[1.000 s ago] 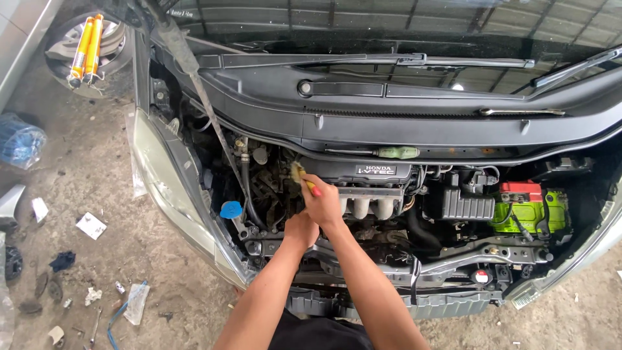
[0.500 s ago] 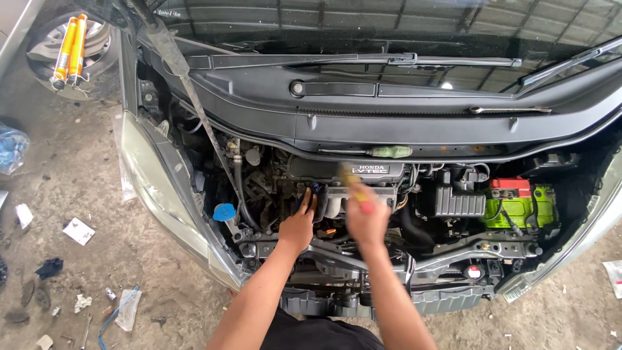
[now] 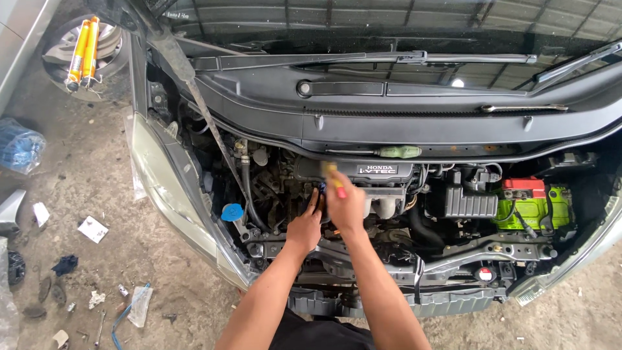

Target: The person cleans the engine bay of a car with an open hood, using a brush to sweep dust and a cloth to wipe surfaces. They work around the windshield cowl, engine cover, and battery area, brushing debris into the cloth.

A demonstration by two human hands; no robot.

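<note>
I lean over an open car engine bay (image 3: pixel 389 194). My right hand (image 3: pixel 346 207) grips a screwdriver with a yellow and red handle (image 3: pixel 334 178), its handle pointing up and away over the engine's black top cover (image 3: pixel 382 172). My left hand (image 3: pixel 304 227) reaches down beside it into the left part of the engine, fingers spread against dark parts; what it touches is hidden. Both forearms come up from the bottom of the frame.
A green-handled screwdriver (image 3: pixel 395 152) lies on the cowl ledge. A battery with red and green covers (image 3: pixel 531 204) sits at the right. A blue cap (image 3: pixel 232 212) is at the left. Yellow shock absorbers (image 3: pixel 83 52) rest on a wheel. Litter and tools lie on the concrete floor (image 3: pixel 84 259).
My right hand with the screwdriver moved right from the engine's left side, then came back beside the left hand. The left hand stayed low in the engine.
</note>
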